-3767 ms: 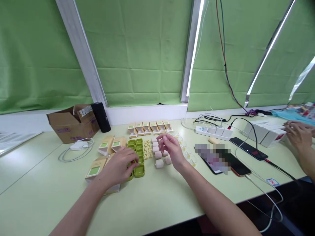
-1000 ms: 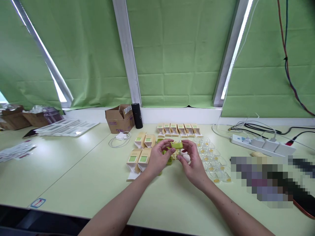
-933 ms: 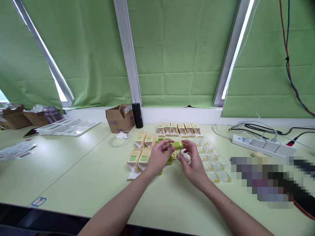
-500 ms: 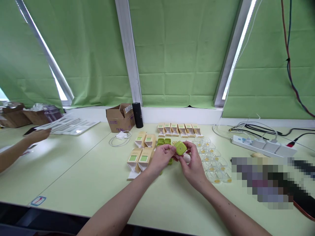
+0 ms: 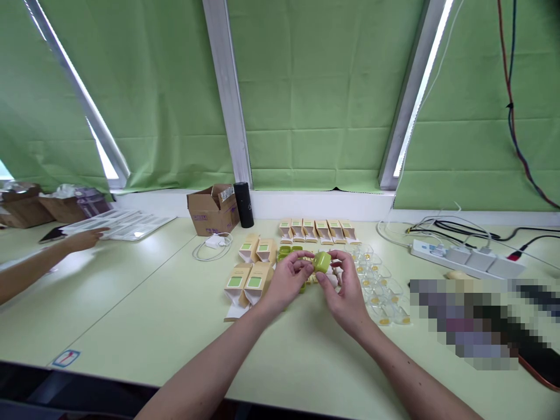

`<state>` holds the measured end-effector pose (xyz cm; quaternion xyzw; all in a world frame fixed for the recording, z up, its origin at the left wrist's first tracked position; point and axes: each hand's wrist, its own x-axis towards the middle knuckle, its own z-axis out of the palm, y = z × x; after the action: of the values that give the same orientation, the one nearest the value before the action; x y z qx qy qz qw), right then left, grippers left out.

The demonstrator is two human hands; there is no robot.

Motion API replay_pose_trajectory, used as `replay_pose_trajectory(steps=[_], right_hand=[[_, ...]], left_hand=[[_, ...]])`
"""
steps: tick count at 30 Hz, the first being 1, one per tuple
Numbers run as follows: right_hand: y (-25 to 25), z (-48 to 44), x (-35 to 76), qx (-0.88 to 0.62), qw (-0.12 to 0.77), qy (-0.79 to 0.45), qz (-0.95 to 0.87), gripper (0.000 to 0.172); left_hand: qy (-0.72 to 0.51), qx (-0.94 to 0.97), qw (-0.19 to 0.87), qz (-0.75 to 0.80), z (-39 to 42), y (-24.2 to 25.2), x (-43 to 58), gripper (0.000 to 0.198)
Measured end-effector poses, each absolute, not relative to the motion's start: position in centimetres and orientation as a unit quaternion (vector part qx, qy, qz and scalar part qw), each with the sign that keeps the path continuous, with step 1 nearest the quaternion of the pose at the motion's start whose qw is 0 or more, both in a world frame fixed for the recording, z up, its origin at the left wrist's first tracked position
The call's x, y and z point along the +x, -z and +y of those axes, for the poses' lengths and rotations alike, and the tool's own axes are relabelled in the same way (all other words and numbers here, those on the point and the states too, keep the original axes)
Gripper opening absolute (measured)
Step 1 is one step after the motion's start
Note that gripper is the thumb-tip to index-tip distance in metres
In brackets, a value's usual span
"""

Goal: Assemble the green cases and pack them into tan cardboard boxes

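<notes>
My left hand [image 5: 286, 281] and my right hand [image 5: 347, 286] meet above the table and both pinch a small green case [image 5: 322, 261], held tilted. More green cases [image 5: 289, 252] lie on the table just behind my left hand. Tan cartons with green labels [image 5: 247, 281] lie to the left of my hands. A row of small tan boxes [image 5: 318, 230] stands behind. Clear plastic cups with yellow pieces [image 5: 380, 291] sit to the right. White rolls under my hands are mostly hidden.
A brown cardboard box [image 5: 212, 210], a black bottle [image 5: 244, 205] and a white charger with cable [image 5: 213, 245] stand at the back left. A white power strip [image 5: 464, 258] with cables lies at the right. Another person's hand [image 5: 85, 239] reaches toward flat trays [image 5: 126, 224] at the far left.
The green case has turned in my fingers from flat to tilted and end-on. Another person's arm has come in at the far left. Since the oldest frame my view has swung left.
</notes>
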<state>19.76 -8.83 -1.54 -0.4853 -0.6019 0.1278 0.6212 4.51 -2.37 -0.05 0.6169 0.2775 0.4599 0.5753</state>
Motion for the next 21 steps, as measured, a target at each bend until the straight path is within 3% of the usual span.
replay_pose_trajectory(steps=[6,21], right_hand=[[1.7,-8.9,19.8,-0.491,0.617,-0.189,-0.585,0.039],[1.2,-8.8,19.6,-0.494,0.613,-0.158,-0.596,0.036]], left_hand=[[-0.52,0.684,0.465,0.212,-3.1,-0.3,4.3,0.042],[-0.452,0.701,0.515,0.197,-3.7,-0.4,4.0,0.054]])
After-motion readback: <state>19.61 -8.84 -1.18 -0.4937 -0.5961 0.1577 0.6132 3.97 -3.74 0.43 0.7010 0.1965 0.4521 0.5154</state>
